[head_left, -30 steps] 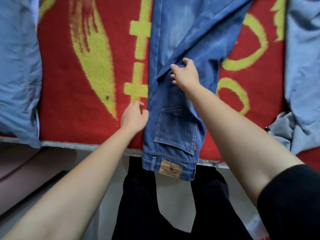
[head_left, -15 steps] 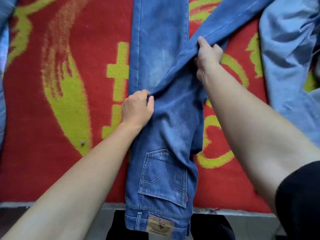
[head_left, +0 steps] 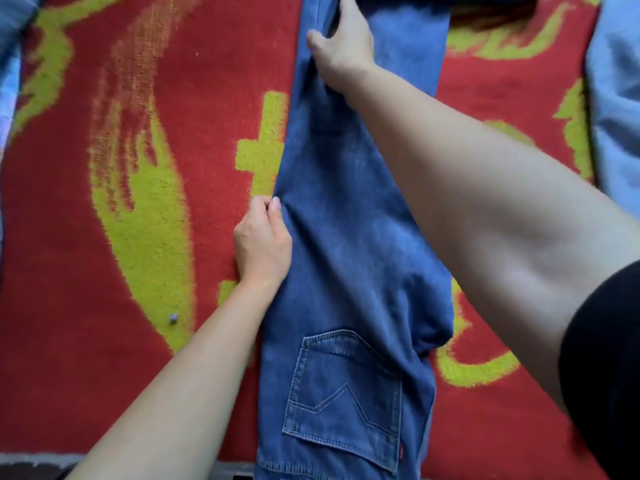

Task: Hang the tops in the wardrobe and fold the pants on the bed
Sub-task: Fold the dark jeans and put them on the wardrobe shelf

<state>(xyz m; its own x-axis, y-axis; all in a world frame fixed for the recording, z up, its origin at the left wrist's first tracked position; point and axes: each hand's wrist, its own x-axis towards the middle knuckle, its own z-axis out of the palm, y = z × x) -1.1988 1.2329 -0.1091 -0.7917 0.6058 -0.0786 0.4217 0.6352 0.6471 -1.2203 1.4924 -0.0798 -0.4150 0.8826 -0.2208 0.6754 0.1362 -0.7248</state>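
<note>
Blue jeans [head_left: 349,258] lie lengthwise on the red and yellow bed cover [head_left: 104,237], one leg folded over the other, back pocket facing up near the bed's front edge. My left hand [head_left: 261,242] pinches the left edge of the jeans at mid-thigh, thumb on top of the denim. My right hand [head_left: 343,46] lies further up the legs near the top of the view, fingers spread flat on the denim; the fingertips run out of the view.
Light blue garments lie at the right edge [head_left: 616,109] and at the top left corner [head_left: 14,26] of the bed. A small bluish speck [head_left: 173,318] sits on the cover left of the jeans. The bed's front edge [head_left: 31,459] runs along the bottom.
My right hand has carried the slanted leg to the left, over the other leg, and has moved further up the jeans. My left hand stays at the left edge. The camera has moved closer.
</note>
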